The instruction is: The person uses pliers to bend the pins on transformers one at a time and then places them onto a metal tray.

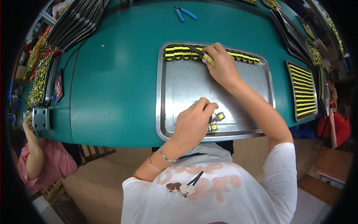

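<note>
My right hand [223, 67] is closed around a slim tool [197, 51] with a dark tapered tip and a yellow-green grip. Its tip lies over a row of small yellow-and-black block-shaped parts [178, 53] along the far side of a metal tray [186, 80]. Near the tray's front side, my left hand [192, 125] has its thumb and fingers drawn together; whatever they hold is hidden. Beside those fingers lie two loose parts, one yellow-topped block [220, 116] and a second block [213, 127], partly covered by the hand.
Blue-handled cutters [184, 14] lie on the green table [115, 74] beyond the tray. At right is a tray filled with rows of yellow-and-black parts [302, 89]. Stacked dark trays [76, 24] stand far left. A person in pink [46, 160] works at left, another in red [337, 128] at right.
</note>
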The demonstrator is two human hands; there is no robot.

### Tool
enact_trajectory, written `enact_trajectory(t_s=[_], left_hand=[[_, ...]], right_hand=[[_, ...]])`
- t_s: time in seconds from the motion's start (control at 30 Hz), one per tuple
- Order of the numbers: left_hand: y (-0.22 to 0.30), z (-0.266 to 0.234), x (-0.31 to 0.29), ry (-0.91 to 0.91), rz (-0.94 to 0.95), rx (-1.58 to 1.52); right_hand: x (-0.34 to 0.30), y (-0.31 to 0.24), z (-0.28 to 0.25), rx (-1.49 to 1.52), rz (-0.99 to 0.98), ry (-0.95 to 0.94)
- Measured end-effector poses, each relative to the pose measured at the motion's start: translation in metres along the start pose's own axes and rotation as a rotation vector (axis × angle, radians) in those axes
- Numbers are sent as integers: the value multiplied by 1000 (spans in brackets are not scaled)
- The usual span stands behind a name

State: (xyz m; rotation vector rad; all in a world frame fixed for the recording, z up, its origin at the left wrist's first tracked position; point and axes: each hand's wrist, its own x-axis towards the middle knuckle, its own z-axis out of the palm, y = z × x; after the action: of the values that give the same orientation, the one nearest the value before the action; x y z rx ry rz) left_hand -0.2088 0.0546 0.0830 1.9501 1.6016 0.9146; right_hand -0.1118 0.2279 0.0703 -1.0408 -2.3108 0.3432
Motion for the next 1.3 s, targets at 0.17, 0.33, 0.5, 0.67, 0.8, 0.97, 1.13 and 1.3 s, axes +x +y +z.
enact_trajectory(t_s=[0.17, 0.33, 0.5, 0.67, 0.8, 0.97, 1.13, 1.3], left_hand=[[-9, -3, -7, 84, -13, -6], [-6, -9, -8, 174, -228, -676], [4, -13, -4, 148, -423, -1494], [19, 8, 1, 190, -343, -1524], [37, 22, 11, 153, -305, -1551], [60, 43, 19, 127, -329, -1517], [90, 75, 34, 154, -352, -1395], [113, 106, 48, 143, -343, -1352]], right_hand=[[-4, -5, 10, -24, -30, 30], [-14, 4, 7, -32, -89, 68], [-35, 10, -40, 126, -2, 83], [-77, 13, -96, 515, 139, -260], [-111, 15, -117, 527, -37, -215], [-136, 25, -145, 509, 67, -242], [-153, 57, -169, 375, -24, -181], [-165, 90, -187, 376, -32, -161]])
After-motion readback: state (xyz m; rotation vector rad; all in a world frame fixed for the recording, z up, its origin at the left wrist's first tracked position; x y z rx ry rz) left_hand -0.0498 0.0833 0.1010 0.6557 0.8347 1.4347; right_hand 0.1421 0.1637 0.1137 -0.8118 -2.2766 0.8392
